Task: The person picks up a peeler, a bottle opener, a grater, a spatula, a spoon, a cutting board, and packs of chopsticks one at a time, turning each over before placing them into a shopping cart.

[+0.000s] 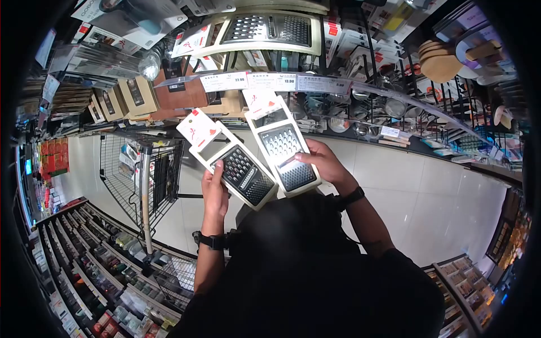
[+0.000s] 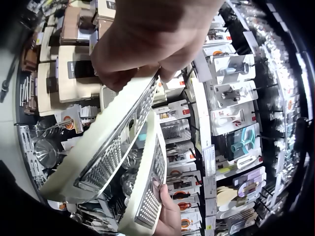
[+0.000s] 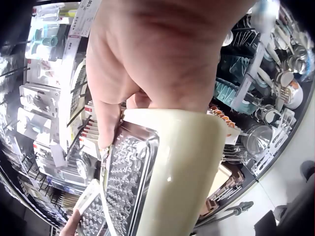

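Observation:
Two flat graters with cream plastic frames and metal grating plates are held side by side at chest height. My left hand [image 1: 214, 190] grips the left grater [image 1: 241, 169] by its outer edge, thumb on the front. The right grater [image 1: 283, 147] is gripped by my right hand [image 1: 326, 161], its thumb lying across the plate. Each carries a white and red card label at its top end. In the left wrist view the two frames [image 2: 106, 142] overlap at an angle. The right wrist view shows the cream side wall [image 3: 189, 172] under my right palm.
A store shelf with price tags [image 1: 282, 82] runs in front, and another grater [image 1: 270, 31] hangs above it. Wooden boards [image 1: 135, 97] stand at the left of the shelf. A wire shopping cart [image 1: 147, 186] stands on the tiled floor to the left. More shelves [image 1: 84, 259] lie behind.

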`<state>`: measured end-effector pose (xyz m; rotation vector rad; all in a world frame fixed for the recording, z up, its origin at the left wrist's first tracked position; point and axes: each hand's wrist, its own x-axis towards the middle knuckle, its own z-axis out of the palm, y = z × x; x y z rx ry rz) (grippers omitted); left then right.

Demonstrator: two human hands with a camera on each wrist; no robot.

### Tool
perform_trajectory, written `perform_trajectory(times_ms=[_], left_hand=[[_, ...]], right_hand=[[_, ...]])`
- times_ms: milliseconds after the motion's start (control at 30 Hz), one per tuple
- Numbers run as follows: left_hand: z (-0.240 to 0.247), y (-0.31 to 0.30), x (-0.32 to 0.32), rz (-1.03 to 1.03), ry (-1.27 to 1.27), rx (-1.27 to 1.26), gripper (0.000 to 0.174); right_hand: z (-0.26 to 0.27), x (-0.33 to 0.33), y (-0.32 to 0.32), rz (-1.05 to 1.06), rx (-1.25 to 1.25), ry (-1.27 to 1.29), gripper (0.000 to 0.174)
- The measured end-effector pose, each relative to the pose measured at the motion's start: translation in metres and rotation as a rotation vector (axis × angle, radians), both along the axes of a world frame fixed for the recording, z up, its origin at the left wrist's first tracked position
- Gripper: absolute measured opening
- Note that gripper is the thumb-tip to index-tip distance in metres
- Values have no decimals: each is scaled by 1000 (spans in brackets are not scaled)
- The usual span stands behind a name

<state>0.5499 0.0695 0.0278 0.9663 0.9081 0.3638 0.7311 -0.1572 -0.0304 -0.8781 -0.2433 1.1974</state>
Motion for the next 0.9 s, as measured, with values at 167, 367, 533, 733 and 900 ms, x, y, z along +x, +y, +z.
perform_trajectory(times_ms=[167, 367, 533, 733, 900], left_hand=[[-5, -2, 0, -3, 32, -101, 36], [-9, -7, 3, -42, -12, -168, 37], [1, -12, 9, -46, -21, -194, 38], [7, -19, 15, -70, -36, -193, 39], [4, -27, 18, -134, -63, -217, 38]], right_hand=[[9, -7, 10, 27, 65, 82, 37], [3, -26, 19, 87, 48, 8, 37], [8, -33, 17, 37, 10, -86, 32], [16, -30, 10, 44, -26, -182, 37], [9, -39, 13, 71, 11, -217, 41]])
